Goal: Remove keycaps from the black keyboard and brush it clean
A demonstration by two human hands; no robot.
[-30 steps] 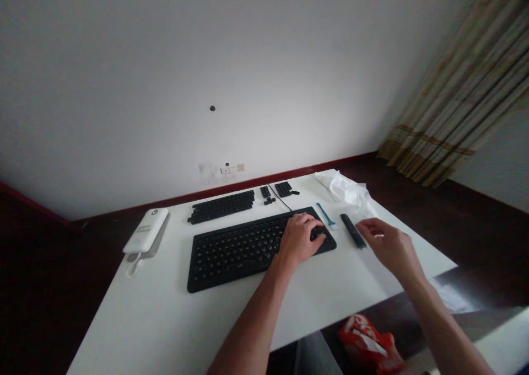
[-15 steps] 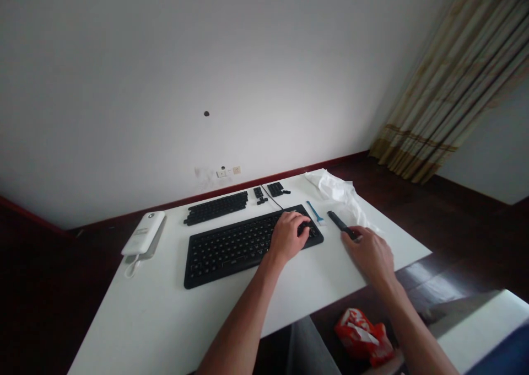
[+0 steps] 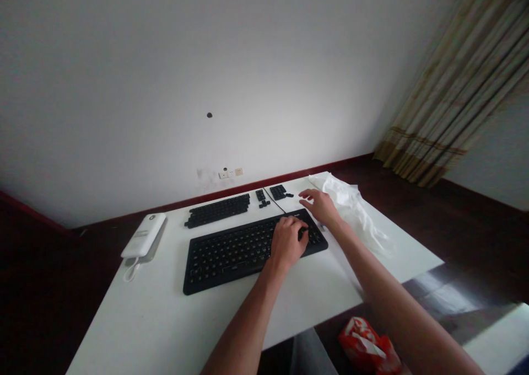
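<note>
A black keyboard [image 3: 231, 248] lies across the middle of the white table [image 3: 165, 320]. My left hand [image 3: 288, 241] rests on its right end, fingers curled down onto the keys. My right hand [image 3: 320, 205] hovers past the keyboard's far right corner, fingers apart and pointing left, nothing visible in it. It is close to a small block of loose black keycaps [image 3: 278, 191] and a few single caps [image 3: 263, 197]. A long row of removed keycaps [image 3: 218, 210] lies behind the keyboard. The black bar and blue brush are hidden behind my right hand and forearm.
A crumpled white cloth or plastic [image 3: 351, 204] lies at the far right corner. A white device with a cord [image 3: 144, 235] sits at the left edge. The keyboard's thin cable [image 3: 273, 199] runs backward. An orange-red packet [image 3: 367, 347] lies below the table's near edge. Curtains [image 3: 454, 105] hang at right.
My right hand left the black bar on the right and reached forward and left, past the keyboard's corner. My left hand stayed on the keyboard. The camera shifted slightly.
</note>
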